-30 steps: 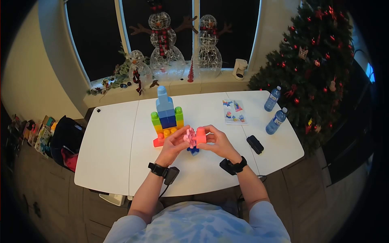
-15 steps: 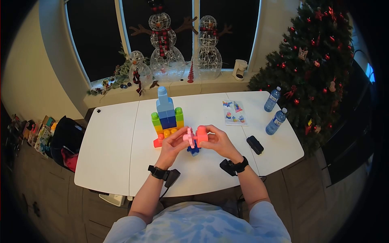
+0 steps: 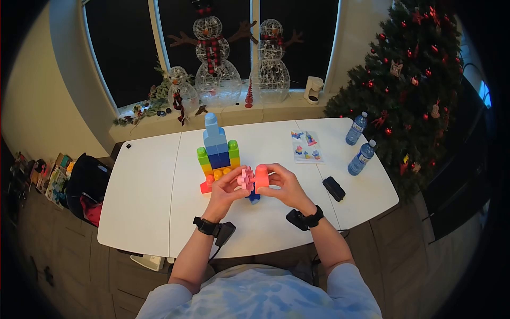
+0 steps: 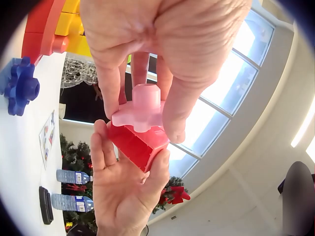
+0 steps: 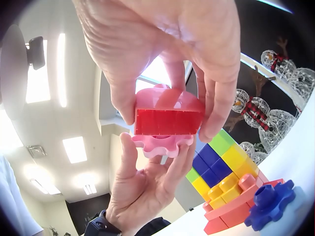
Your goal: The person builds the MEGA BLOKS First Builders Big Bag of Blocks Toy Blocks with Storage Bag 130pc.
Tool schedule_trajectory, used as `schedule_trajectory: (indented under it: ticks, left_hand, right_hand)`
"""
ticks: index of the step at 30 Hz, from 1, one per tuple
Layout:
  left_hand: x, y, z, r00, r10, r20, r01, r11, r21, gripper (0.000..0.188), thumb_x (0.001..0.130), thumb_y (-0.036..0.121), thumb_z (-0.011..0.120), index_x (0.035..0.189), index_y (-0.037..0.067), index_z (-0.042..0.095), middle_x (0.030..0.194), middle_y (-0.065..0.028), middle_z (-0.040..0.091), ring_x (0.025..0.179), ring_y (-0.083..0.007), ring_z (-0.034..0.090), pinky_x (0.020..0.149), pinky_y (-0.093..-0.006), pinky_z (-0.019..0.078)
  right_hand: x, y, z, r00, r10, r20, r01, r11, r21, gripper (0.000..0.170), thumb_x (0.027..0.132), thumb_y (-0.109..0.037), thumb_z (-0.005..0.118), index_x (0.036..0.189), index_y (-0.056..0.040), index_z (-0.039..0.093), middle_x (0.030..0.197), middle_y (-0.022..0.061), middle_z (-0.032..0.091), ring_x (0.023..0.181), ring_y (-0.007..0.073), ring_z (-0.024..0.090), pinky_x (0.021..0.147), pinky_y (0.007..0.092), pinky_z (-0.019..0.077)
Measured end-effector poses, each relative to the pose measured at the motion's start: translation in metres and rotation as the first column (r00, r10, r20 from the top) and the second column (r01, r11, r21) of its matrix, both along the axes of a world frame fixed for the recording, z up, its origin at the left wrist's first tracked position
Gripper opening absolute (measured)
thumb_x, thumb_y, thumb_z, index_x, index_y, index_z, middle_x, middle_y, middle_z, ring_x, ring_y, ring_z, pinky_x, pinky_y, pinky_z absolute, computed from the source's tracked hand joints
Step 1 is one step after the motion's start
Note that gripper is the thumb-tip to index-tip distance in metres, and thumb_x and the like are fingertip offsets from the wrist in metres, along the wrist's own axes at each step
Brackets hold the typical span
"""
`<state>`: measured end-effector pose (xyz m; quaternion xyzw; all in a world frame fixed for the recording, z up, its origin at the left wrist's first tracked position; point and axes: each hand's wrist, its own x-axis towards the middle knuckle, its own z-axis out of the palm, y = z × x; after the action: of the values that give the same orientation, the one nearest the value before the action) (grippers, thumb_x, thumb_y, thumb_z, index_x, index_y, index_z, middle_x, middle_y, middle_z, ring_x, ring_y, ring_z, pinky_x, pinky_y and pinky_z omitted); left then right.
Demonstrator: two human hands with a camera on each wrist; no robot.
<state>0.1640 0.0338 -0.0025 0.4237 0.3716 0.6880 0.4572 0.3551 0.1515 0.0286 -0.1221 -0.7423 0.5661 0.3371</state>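
In front of the chest, my left hand pinches a pink toy gear with a round stud between thumb and fingers. Facing it, my right hand grips a coral-red building block by its sides, its hollow underside showing in both wrist views. The gear lies right against the block in the wrist views. Just below the hands, a dark blue gear sits on a light blue block. Behind the left hand stands a tower of stacked blocks in red, yellow, green and blue.
The white table carries a picture sheet, two water bottles and a black case on the right. Beyond it, wire snowmen line the window ledge. A decorated tree stands at the right.
The pink gear turned nearly edge-on half a second ago and now shows more of its face again. Both hands keep their hold and have barely shifted; the tower has stayed put.
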Motion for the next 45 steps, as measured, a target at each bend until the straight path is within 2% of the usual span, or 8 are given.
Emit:
schedule_trajectory:
  ticks: [17, 20, 22, 26, 28, 30, 37, 45]
  left_hand:
    - [0.013, 0.013, -0.007, 0.981, 0.093, -0.170, -0.090, 0.996, 0.026, 0.070, 0.069, -0.011, 0.085, 0.134, 0.002, 0.062, 0.138, -0.0067, 0.057, 0.123, -0.0221, 0.062, 0.103, -0.0358, 0.0562]
    - [0.016, 0.019, -0.018, 0.925, 0.130, -0.356, -0.124, 0.991, 0.038, 0.069, 0.068, -0.010, 0.086, 0.132, 0.005, 0.064, 0.137, -0.0059, 0.057, 0.122, -0.0212, 0.061, 0.102, -0.0355, 0.0562]
    - [0.023, 0.024, -0.026, 0.734, 0.216, -0.644, -0.135, 0.976, 0.173, 0.072, 0.068, -0.007, 0.087, 0.134, 0.007, 0.062, 0.138, -0.0057, 0.057, 0.123, -0.0200, 0.060, 0.101, -0.0353, 0.0570]
    - [0.034, 0.021, -0.021, 0.769, 0.122, -0.628, -0.101, 0.992, 0.070, 0.076, 0.069, -0.003, 0.088, 0.138, 0.010, 0.058, 0.138, -0.0082, 0.057, 0.123, -0.0235, 0.059, 0.101, -0.0368, 0.0556]
    - [0.028, 0.021, -0.018, 0.576, 0.166, -0.800, -0.184, 0.980, 0.072, 0.074, 0.075, 0.001, 0.085, 0.142, 0.011, 0.055, 0.142, -0.0120, 0.055, 0.127, -0.0300, 0.057, 0.105, -0.0399, 0.0510]
    - [0.013, 0.024, -0.030, 0.519, 0.135, -0.844, -0.180, 0.983, 0.046, 0.071, 0.077, 0.003, 0.082, 0.142, 0.011, 0.055, 0.142, -0.0133, 0.055, 0.128, -0.0319, 0.057, 0.106, -0.0409, 0.0487]
    - [-0.006, 0.034, -0.042, 0.242, -0.034, -0.970, -0.083, 0.995, -0.056, 0.055, 0.078, 0.003, 0.078, 0.131, 0.009, 0.063, 0.136, -0.0143, 0.061, 0.126, -0.0343, 0.056, 0.106, -0.0431, 0.0470]
    - [-0.004, 0.018, -0.037, 0.283, -0.013, -0.959, -0.207, 0.976, -0.074, 0.046, 0.069, 0.000, 0.082, 0.109, 0.007, 0.062, 0.112, -0.0111, 0.064, 0.111, -0.0323, 0.062, 0.091, -0.0426, 0.0525]
  right_hand:
    - [-0.002, 0.007, -0.019, 0.996, 0.036, 0.077, -0.032, 0.998, -0.046, 0.060, 0.084, -0.021, 0.084, 0.133, 0.0016, 0.058, 0.122, 0.0138, 0.067, 0.105, 0.0217, 0.071, 0.092, 0.0327, 0.0571]
    - [-0.001, 0.015, -0.030, 0.988, 0.001, 0.155, 0.005, 0.999, -0.037, 0.058, 0.083, -0.024, 0.085, 0.131, -0.0010, 0.061, 0.115, 0.0132, 0.071, 0.100, 0.0200, 0.071, 0.089, 0.0318, 0.0572]
    - [0.000, 0.016, -0.034, 0.977, -0.029, 0.210, 0.035, 0.999, -0.027, 0.056, 0.082, -0.025, 0.086, 0.129, -0.0026, 0.063, 0.110, 0.0128, 0.072, 0.098, 0.0190, 0.072, 0.088, 0.0313, 0.0572]
    - [0.006, 0.025, -0.034, 0.888, -0.224, 0.402, 0.216, 0.974, 0.064, 0.054, 0.076, -0.031, 0.088, 0.117, -0.0038, 0.068, 0.106, 0.0134, 0.073, 0.093, 0.0199, 0.072, 0.083, 0.0307, 0.0574]
    - [0.013, 0.043, -0.052, 0.867, -0.244, 0.434, 0.254, 0.966, 0.036, 0.054, 0.074, -0.032, 0.088, 0.115, -0.0033, 0.069, 0.105, 0.0139, 0.073, 0.093, 0.0214, 0.072, 0.083, 0.0313, 0.0572]
    - [0.018, 0.062, -0.080, 0.840, -0.443, 0.313, 0.279, 0.847, 0.452, 0.052, 0.072, -0.026, 0.086, 0.115, -0.0044, 0.069, 0.101, 0.0116, 0.072, 0.090, 0.0206, 0.071, 0.082, 0.0316, 0.0561]
    - [0.026, 0.072, -0.083, 0.839, -0.227, 0.495, 0.144, 0.969, 0.201, 0.050, 0.077, -0.024, 0.083, 0.120, -0.0037, 0.068, 0.103, 0.0113, 0.073, 0.095, 0.0199, 0.069, 0.086, 0.0312, 0.0546]
    - [0.031, 0.085, -0.095, 0.838, -0.168, 0.520, 0.095, 0.982, 0.165, 0.047, 0.085, -0.025, 0.079, 0.124, -0.0034, 0.066, 0.109, 0.0124, 0.073, 0.098, 0.0206, 0.069, 0.088, 0.0324, 0.0546]
